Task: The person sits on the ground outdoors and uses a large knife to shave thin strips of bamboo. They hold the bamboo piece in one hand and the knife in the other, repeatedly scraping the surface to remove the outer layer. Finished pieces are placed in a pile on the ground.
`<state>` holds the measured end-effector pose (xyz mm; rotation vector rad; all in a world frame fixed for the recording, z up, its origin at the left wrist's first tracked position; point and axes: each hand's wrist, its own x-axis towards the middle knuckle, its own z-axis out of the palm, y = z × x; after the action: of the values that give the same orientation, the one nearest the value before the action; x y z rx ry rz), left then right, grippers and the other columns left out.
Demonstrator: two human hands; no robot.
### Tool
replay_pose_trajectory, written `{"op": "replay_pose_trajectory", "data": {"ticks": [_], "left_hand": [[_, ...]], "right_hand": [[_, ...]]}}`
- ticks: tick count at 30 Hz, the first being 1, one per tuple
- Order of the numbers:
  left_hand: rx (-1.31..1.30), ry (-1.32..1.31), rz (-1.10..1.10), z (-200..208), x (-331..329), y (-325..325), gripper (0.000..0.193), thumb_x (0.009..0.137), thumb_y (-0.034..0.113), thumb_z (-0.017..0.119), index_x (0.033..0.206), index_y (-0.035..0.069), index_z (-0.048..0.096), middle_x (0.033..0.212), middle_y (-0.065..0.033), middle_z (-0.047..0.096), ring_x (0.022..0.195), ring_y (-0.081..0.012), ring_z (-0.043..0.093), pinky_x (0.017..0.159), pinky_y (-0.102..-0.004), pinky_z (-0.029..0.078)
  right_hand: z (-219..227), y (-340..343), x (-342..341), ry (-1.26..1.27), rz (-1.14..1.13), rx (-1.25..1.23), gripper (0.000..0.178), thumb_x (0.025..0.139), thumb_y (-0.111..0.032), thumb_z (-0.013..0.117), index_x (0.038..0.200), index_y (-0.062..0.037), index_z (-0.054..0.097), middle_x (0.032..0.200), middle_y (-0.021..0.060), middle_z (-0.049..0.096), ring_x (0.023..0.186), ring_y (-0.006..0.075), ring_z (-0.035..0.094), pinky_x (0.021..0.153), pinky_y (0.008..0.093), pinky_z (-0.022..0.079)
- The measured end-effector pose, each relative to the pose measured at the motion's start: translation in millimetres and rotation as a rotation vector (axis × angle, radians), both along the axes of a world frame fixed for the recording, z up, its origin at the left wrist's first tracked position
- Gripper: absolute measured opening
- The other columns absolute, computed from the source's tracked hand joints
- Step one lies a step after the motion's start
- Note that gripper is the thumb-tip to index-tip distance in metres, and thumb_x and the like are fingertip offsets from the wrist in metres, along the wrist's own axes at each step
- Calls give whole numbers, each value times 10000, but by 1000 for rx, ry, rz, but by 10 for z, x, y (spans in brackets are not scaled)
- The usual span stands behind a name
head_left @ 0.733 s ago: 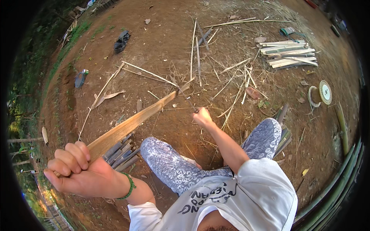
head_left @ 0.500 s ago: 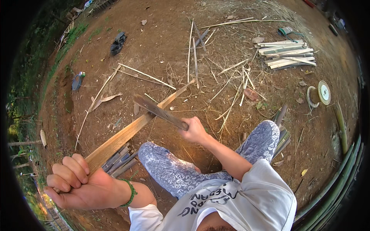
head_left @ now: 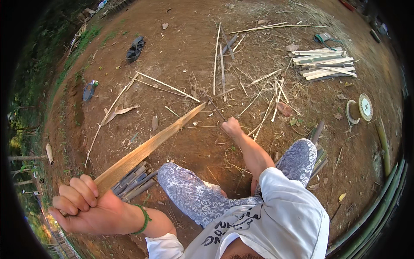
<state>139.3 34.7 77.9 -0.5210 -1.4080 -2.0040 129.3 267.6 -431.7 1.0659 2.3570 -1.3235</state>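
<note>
My left hand (head_left: 88, 205) is closed round the near end of a long split bamboo strip (head_left: 142, 151), its pale brown face upward. The strip slants away to the right, and its far end tapers near the middle of the view. In my right hand (head_left: 233, 127) is the handle of a long-bladed knife (head_left: 215, 105), seen nearly edge-on as a thin dark line. The blade points away and to the left, by the far tip of the strip. Whether the two touch is unclear.
Dark bamboo slats (head_left: 133, 183) lie beside my left knee, and others (head_left: 320, 160) by my right. Farther right are a stack of split bamboo (head_left: 323, 64), a spool (head_left: 353, 115) and green poles (head_left: 371, 220). Thin offcuts (head_left: 276, 93) litter the dirt ahead.
My right hand has swung the knife away and to the right, off the middle of the strip to its far end. My left hand has barely moved.
</note>
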Motion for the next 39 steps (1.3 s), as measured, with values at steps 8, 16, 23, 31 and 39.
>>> {"op": "replay_pose_trajectory", "data": {"ticks": [8, 16, 23, 31, 39], "left_hand": [[-18, 31, -164, -111, 85, -286, 419, 1016, 275, 451, 629, 167, 331, 547, 28, 277, 466, -89, 252, 469, -244, 242], [-25, 47, -222, -128, 60, -463, 407, 1021, 268, 462, 646, 168, 339, 574, 24, 286, 478, -89, 253, 484, -253, 268], [-61, 41, -107, -118, -11, -469, 392, 1030, 267, 450, 664, 162, 357, 576, 22, 303, 487, -87, 266, 478, -246, 256], [19, 17, 260, -88, -400, -314, 410, 1072, 349, 374, 716, 148, 353, 581, 18, 244, 498, -103, 233, 481, -261, 256], [-14, 38, 0, -164, -799, -702, 404, 1043, 408, 439, 773, 112, 386, 781, -60, 359, 663, -159, 360, 630, -295, 333]], "right_hand": [[180, -112, 125, 252, 201, 17, 333, 722, -243, 640, 916, 12, 732, 902, 295, 691, 873, 447, 686, 816, 487, 547], [-79, 113, -184, -138, 161, 14, 426, 771, -300, 636, 1021, 36, 713, 1086, 242, 707, 1058, 369, 682, 899, 458, 549], [-78, -76, -526, -95, 214, 29, 412, 791, -276, 616, 1066, 15, 712, 1136, 251, 688, 1093, 383, 662, 932, 459, 532], [-726, -48, -382, -80, -102, -62, 386, 746, -305, 608, 856, 42, 736, 836, 221, 732, 851, 367, 728, 807, 433, 568], [788, -984, 235, 240, 15, -367, 269, 766, -227, 639, 770, 41, 625, 672, 174, 644, 633, 262, 613, 637, 425, 494]]}}
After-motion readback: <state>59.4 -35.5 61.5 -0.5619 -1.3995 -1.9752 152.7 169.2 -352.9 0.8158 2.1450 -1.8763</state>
